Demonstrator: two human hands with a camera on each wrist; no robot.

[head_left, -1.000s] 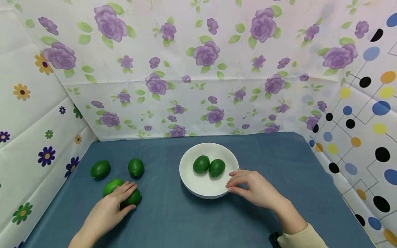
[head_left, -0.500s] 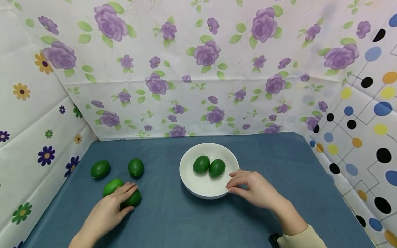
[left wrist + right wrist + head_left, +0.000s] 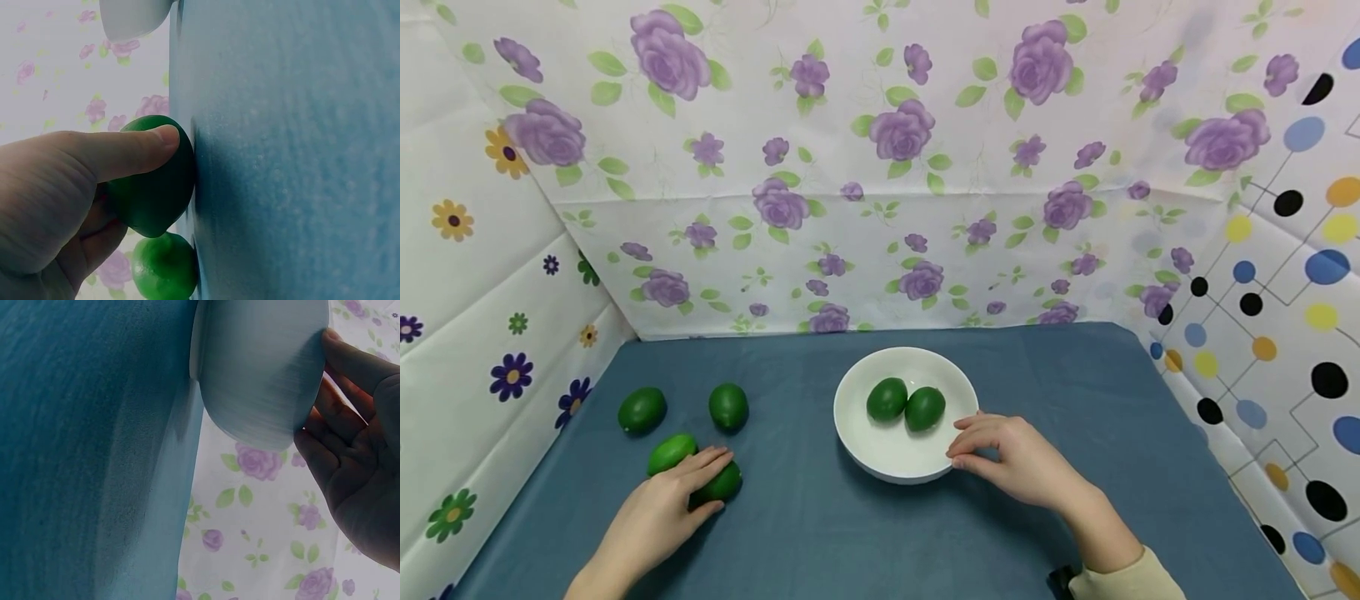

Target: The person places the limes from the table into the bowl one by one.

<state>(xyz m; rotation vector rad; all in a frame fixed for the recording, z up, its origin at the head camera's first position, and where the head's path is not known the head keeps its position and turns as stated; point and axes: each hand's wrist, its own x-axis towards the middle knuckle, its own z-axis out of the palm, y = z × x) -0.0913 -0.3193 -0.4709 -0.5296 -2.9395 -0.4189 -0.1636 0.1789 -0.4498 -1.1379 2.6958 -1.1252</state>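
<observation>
My left hand (image 3: pixel 658 510) grips a dark green lime (image 3: pixel 725 482) on the table, its thumb on the near side and its fingers over the top. In the left wrist view the thumb presses across this lime, and a brighter green lime (image 3: pixel 164 265) sits close by. My right hand (image 3: pixel 1018 458) holds the right rim of a white bowl (image 3: pixel 880 458), fingertips at the edge. Inside the bowl lie two dark green limes, a left one (image 3: pixel 887 399) and a right one (image 3: pixel 925 408), side by side. The right wrist view shows the bowl's outer wall (image 3: pixel 262 369).
Two more dark green limes lie behind my left hand, one at the left (image 3: pixel 642 410) and one to its right (image 3: pixel 728 407). Blue cloth (image 3: pixel 820 533) covers the table. Flowered sheets (image 3: pixel 865 258) hang at the back and left, a dotted one (image 3: pixel 1277 367) at the right.
</observation>
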